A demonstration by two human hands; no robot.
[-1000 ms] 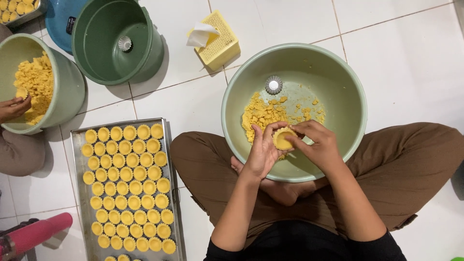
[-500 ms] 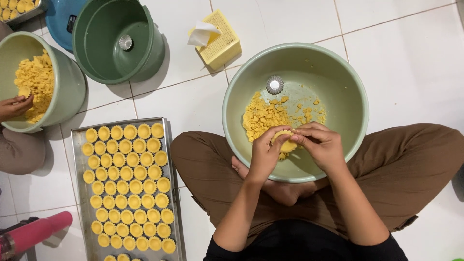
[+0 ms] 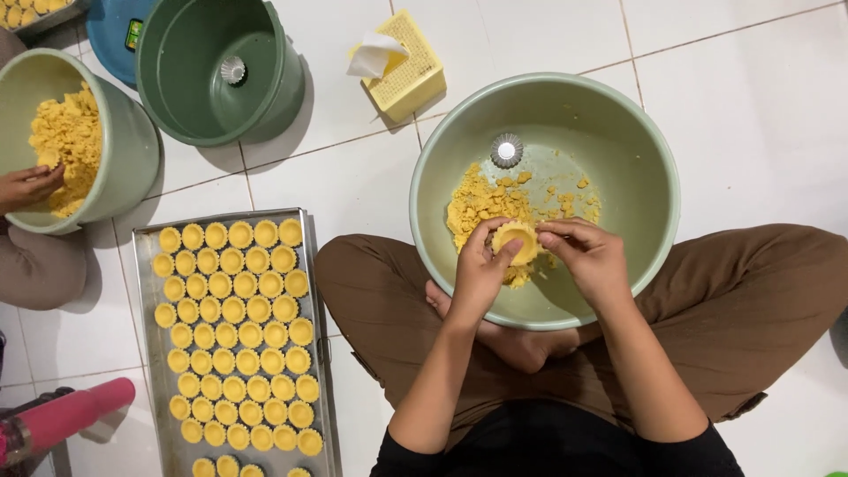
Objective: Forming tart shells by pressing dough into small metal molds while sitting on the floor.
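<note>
Head view: left hand [image 3: 477, 278] and right hand [image 3: 594, 261] meet over the bowl [image 3: 649, 190], fingers of both grasping a small yellow tart shell [image 3: 516, 241] between them, just above the crumbly dough [image 3: 481, 205]. At 12 o'clock from the shell lies a fluted metal mould [image 3: 506, 150]. At 9 o'clock, on the floor, a tray [image 3: 146, 353] holds rows of shells.

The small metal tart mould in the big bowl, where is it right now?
In the head view the small metal tart mould lies on the floor of the big green bowl, beyond the crumbly yellow dough and both hands.
</note>
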